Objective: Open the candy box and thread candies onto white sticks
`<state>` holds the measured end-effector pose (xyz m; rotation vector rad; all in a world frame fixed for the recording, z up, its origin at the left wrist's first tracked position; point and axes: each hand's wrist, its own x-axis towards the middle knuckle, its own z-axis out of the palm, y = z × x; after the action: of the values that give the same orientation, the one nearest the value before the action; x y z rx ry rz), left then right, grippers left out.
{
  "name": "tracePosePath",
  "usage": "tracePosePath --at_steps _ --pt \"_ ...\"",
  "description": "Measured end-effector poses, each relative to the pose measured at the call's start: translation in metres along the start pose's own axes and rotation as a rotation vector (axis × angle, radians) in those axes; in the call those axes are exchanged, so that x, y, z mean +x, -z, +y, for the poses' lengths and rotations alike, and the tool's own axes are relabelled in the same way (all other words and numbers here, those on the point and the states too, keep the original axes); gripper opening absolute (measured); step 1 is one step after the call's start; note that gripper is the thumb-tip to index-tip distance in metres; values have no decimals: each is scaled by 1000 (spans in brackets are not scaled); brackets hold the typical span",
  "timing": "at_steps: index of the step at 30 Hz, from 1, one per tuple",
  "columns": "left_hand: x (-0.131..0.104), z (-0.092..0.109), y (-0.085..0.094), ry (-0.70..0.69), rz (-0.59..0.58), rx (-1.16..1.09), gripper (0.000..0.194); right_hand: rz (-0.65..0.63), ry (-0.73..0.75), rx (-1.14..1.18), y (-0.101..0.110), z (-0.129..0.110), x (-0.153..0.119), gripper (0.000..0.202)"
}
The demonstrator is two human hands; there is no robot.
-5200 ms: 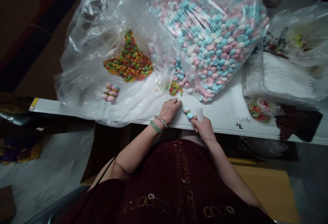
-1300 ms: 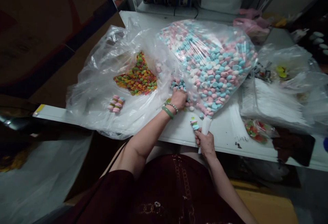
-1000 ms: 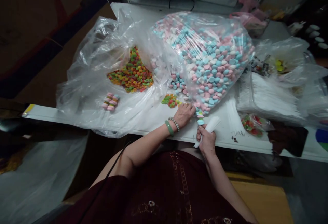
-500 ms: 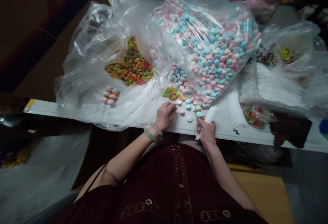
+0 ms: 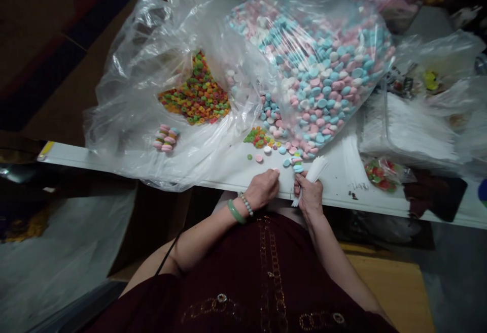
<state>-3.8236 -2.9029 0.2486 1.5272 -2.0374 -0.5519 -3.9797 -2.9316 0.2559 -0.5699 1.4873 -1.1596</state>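
My left hand (image 5: 263,188), with a green bangle and a beaded bracelet, is at the table's front edge, its fingertips pinched on a small pale pink piece. In my right hand (image 5: 311,195) is a bundle of thin white strips (image 5: 317,168). Just above its fingertips is a small stack of blue and pink pieces (image 5: 297,163). A blue piece (image 5: 286,163) lies left of that stack. A pink piece (image 5: 259,158) and a green ring (image 5: 249,157) lie farther left. Behind them is a small pile of coloured rings (image 5: 256,137).
A large clear bag of pink, blue and white pieces (image 5: 323,69) fills the back. Left of it, coloured rings (image 5: 198,94) lie in an open plastic bag. Stacked pieces (image 5: 166,138) sit at the left. A tray of white strips (image 5: 407,125) and a small bag (image 5: 386,173) are right.
My left hand has moved right and toward the front edge, now pinching a pale pink piece. A blue piece now lies beside the stack; a green ring shows farther left. My right hand keeps the strips.
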Motion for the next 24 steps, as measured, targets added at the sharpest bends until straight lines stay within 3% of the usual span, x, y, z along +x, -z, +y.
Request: tracePosePath --at_steps 3,6,8,11,15,18,24 --pt "5 -12 21 284 206 -270 12 3 -4 -7 0 0 0 27" --pt "22 -28 38 417 208 -477 10 -9 -11 -4 0 0 0 27" --pt "33 -38 42 398 158 -437 9 -10 -9 -1 0 1 1 28" --pt "43 -45 36 317 131 -205 17 -11 -3 -7 0 1 1 28" --pt "37 -36 27 215 9 112 33 -17 -4 -12 0 1 0 28" --pt "28 -25 27 121 -92 293 35 -26 3 -8 0 1 0 28" --pt "25 -31 22 25 -52 382 33 -24 -2 -10 1 1 1 28"
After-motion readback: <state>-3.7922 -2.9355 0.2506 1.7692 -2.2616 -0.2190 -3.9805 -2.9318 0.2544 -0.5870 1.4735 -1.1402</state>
